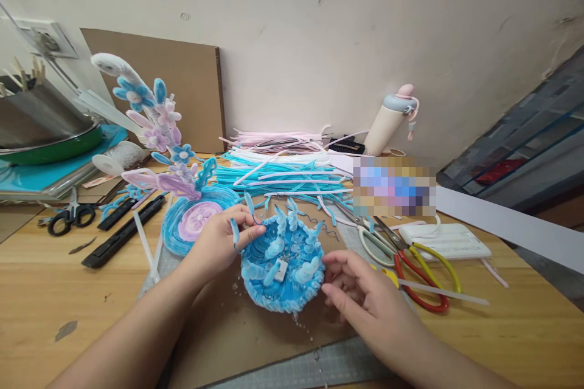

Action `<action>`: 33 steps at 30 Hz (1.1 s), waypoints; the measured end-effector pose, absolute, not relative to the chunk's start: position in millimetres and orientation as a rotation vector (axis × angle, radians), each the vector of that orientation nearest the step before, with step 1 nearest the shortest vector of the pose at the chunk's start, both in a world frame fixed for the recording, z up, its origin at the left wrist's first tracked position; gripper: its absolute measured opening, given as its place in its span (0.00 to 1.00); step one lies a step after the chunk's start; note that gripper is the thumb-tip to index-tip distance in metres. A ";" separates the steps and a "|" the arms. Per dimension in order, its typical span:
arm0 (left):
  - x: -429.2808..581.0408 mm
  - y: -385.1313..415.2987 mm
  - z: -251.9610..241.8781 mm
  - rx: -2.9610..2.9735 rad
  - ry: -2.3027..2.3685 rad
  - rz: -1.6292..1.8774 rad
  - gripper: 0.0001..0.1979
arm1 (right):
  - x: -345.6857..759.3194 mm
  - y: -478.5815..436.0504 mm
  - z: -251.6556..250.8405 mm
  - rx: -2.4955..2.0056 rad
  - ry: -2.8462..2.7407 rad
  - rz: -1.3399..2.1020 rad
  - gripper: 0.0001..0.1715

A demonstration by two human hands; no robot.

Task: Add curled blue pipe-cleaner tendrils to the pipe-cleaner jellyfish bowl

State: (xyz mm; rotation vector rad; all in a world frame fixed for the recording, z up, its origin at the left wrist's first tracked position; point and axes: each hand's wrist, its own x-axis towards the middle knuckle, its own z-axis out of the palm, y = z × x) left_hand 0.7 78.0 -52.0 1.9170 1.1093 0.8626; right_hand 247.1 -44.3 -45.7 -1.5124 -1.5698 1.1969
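Observation:
A round blue pipe-cleaner disc (283, 267) with pale blue fuzzy curls on top is tilted up off a brown cardboard sheet (237, 334). My left hand (223, 240) pinches a small blue pipe-cleaner piece (235, 236) at the disc's upper left rim. At the right rim, my right hand (360, 295) steadies the disc with its fingertips, fingers curled against it. A thin clear thread with beads hangs below the disc.
A second blue and pink disc with pipe-cleaner flowers (191, 219) stands at left. Behind lie bundles of blue, white and pink pipe cleaners (283, 176). Red and yellow scissors (410, 261), black scissors (70, 216), a black knife (123, 234), a white case (444, 240) and a bottle (390, 118) surround the work.

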 end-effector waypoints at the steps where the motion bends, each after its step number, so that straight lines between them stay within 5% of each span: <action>1: 0.7 78.0 -52.2 1.917 1.108 0.863 0.13 | 247.0 -44.5 -45.8 -1.511 -1.568 1.201 0.13; 33: 0.8 77.3 -50.8 1.914 1.107 0.851 0.13 | 247.1 -43.8 -47.0 -1.494 -1.591 1.184 0.13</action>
